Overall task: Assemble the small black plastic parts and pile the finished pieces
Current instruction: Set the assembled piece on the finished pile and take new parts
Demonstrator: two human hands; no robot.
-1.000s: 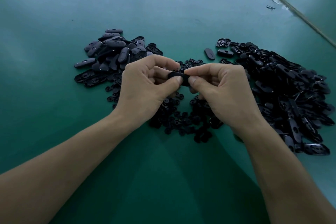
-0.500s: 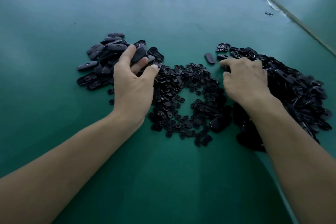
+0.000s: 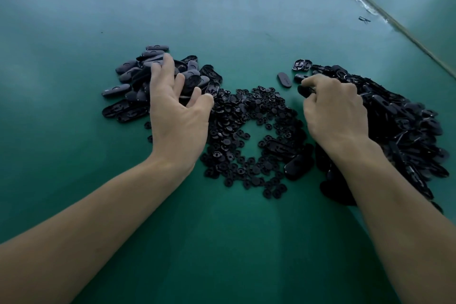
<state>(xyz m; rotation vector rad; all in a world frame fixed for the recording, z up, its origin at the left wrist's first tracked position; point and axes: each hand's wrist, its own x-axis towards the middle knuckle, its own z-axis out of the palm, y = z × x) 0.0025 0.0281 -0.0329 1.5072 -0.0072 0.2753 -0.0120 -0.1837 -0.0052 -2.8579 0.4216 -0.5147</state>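
Spreads the left hand open, holding nothing, over the left pile of oval black pieces and pinches one oval shell in the curled right hand at the inner edge of the right heap, with small round parts scattered between on the green table.

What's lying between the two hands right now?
Head view: the heap of small round black parts lies between the left hand and the right hand.

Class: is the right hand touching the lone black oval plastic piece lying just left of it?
Apart. Head view shows green table between right hand and the lone black oval plastic piece.
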